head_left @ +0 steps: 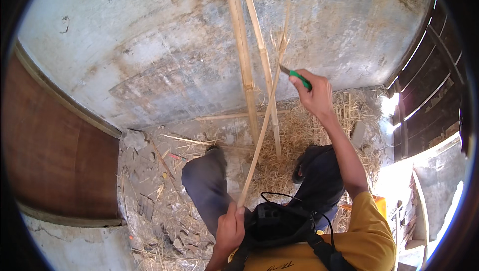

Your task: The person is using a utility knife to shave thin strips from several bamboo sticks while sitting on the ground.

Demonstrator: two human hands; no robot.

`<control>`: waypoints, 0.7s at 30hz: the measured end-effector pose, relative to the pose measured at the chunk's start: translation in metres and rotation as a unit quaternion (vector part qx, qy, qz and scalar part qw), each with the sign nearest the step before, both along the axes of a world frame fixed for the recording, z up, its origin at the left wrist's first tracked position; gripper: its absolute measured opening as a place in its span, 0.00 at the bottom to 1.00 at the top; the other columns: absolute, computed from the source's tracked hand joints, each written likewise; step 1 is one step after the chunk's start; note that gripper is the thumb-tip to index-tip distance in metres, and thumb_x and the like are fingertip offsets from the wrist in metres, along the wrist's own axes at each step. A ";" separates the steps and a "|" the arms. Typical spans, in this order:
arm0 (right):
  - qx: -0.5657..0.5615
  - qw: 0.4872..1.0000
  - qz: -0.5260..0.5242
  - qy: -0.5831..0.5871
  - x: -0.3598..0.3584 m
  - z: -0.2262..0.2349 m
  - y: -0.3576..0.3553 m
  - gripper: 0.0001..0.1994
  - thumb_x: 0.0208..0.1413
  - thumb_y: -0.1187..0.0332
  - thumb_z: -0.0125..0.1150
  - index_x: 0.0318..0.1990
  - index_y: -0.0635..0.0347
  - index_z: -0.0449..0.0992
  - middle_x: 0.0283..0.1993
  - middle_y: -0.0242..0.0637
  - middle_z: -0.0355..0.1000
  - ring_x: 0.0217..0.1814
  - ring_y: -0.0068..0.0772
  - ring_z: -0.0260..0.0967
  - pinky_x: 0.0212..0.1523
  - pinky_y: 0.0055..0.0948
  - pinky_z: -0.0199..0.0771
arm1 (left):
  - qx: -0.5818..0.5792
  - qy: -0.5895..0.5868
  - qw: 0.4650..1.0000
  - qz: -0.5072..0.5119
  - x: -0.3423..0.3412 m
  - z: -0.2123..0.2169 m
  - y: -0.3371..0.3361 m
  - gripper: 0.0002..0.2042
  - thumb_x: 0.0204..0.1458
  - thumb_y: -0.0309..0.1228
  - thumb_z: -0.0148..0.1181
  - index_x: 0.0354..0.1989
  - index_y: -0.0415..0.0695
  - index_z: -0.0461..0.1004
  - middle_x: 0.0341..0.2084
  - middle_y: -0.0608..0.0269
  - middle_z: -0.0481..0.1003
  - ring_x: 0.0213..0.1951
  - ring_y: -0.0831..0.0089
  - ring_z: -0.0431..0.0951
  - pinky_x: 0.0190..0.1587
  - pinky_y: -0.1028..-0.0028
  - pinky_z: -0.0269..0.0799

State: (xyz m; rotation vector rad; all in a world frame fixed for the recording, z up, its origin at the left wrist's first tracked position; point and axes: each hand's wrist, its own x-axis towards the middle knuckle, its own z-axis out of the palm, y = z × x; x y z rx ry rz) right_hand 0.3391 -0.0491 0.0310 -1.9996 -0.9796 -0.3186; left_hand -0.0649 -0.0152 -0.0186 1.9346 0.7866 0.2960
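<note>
My left hand (231, 228) is closed round the near end of a thin bamboo strip (260, 143), which slants up and away toward the wall. Thin shavings curl off the strip near its far part. In my right hand (316, 91) is a green-handled knife (301, 79), gripped with the blade pointing up and left. Its blade lies at or very close to the strip; whether it touches, I cannot tell. Behind the strip, a thick bamboo pole (240, 46) and a slimmer pale one (259, 36) lean on the wall.
A stained plaster wall (169, 46) rises ahead. Shavings (294, 131) heap on the floor between and beyond my feet. Rubble and scraps (174, 241) lie at the left, near a brown wooden panel (65, 146). Dark boards (429, 91) stand at the right. A black strapped device (274, 223) hangs at my chest.
</note>
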 end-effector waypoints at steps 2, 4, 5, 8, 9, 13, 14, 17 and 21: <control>-0.009 1.000 -0.024 -0.013 0.024 0.002 0.004 0.16 0.67 0.50 0.66 0.45 0.52 0.87 0.18 0.37 0.69 0.19 0.38 0.66 0.24 0.36 0.66 | 0.000 0.008 1.000 -0.002 -0.003 -0.002 -0.001 0.11 0.73 0.33 0.48 0.39 0.37 0.66 0.20 0.38 0.71 0.28 0.32 0.75 0.30 0.47 0.67; -0.009 0.999 -0.033 -0.040 0.036 0.001 0.005 0.18 0.68 0.46 0.63 0.45 0.50 0.87 0.18 0.36 0.68 0.19 0.39 0.66 0.25 0.38 0.65 | 0.000 0.012 1.000 -0.004 -0.003 -0.001 0.000 0.12 0.73 0.33 0.49 0.38 0.37 0.66 0.20 0.38 0.71 0.28 0.32 0.75 0.30 0.47 0.67; -0.012 0.999 -0.030 -0.041 0.036 0.002 0.009 0.18 0.68 0.46 0.63 0.45 0.50 0.88 0.18 0.36 0.68 0.20 0.39 0.66 0.25 0.38 0.66 | 0.001 0.013 1.000 0.000 -0.003 0.000 0.000 0.12 0.73 0.33 0.49 0.37 0.37 0.65 0.20 0.38 0.71 0.28 0.31 0.75 0.30 0.47 0.67; -0.009 1.000 -0.011 -0.025 0.038 0.004 0.016 0.19 0.69 0.45 0.62 0.45 0.50 0.87 0.19 0.34 0.67 0.19 0.36 0.66 0.25 0.38 0.65 | 0.014 -0.002 1.000 0.006 -0.003 -0.003 0.001 0.12 0.73 0.33 0.50 0.37 0.37 0.66 0.19 0.41 0.71 0.25 0.37 0.75 0.29 0.51 0.67; 0.000 1.000 0.004 -0.006 0.041 0.001 0.016 0.20 0.70 0.45 0.60 0.45 0.52 0.87 0.19 0.33 0.66 0.18 0.33 0.63 0.24 0.36 0.63 | 0.020 -0.010 1.000 0.007 -0.002 -0.006 0.002 0.12 0.72 0.33 0.51 0.38 0.37 0.67 0.19 0.43 0.71 0.23 0.40 0.76 0.28 0.53 0.68; 0.063 0.897 0.210 0.385 0.060 -0.007 0.008 0.25 0.76 0.44 0.50 0.50 0.57 0.82 0.19 0.20 0.56 0.18 0.18 0.45 0.22 0.24 0.46 | -0.050 -0.048 0.998 0.009 0.004 -0.012 0.009 0.11 0.72 0.33 0.54 0.39 0.37 0.70 0.18 0.56 0.70 0.21 0.67 0.71 0.27 0.66 0.65; 0.096 0.855 0.242 0.449 0.059 -0.011 0.006 0.26 0.76 0.44 0.48 0.52 0.58 0.80 0.20 0.19 0.54 0.17 0.17 0.45 0.21 0.23 0.46 | -0.059 -0.050 0.997 0.010 0.007 -0.008 0.011 0.12 0.72 0.33 0.54 0.37 0.38 0.70 0.19 0.62 0.69 0.23 0.75 0.68 0.28 0.70 0.64; 0.185 0.728 0.312 0.582 0.048 -0.030 -0.002 0.28 0.78 0.42 0.41 0.57 0.60 0.75 0.20 0.17 0.51 0.17 0.15 0.44 0.20 0.21 0.47 | -0.028 -0.065 0.997 0.008 0.015 -0.009 0.016 0.10 0.71 0.32 0.57 0.40 0.37 0.72 0.18 0.61 0.70 0.21 0.77 0.67 0.25 0.71 0.63; 0.256 0.677 0.347 0.596 0.033 -0.045 -0.003 0.29 0.78 0.41 0.40 0.59 0.60 0.74 0.21 0.18 0.52 0.18 0.14 0.45 0.20 0.21 0.49 | 0.002 -0.095 0.995 0.039 0.030 -0.011 0.019 0.08 0.69 0.30 0.59 0.40 0.37 0.74 0.17 0.59 0.70 0.19 0.76 0.67 0.23 0.70 0.62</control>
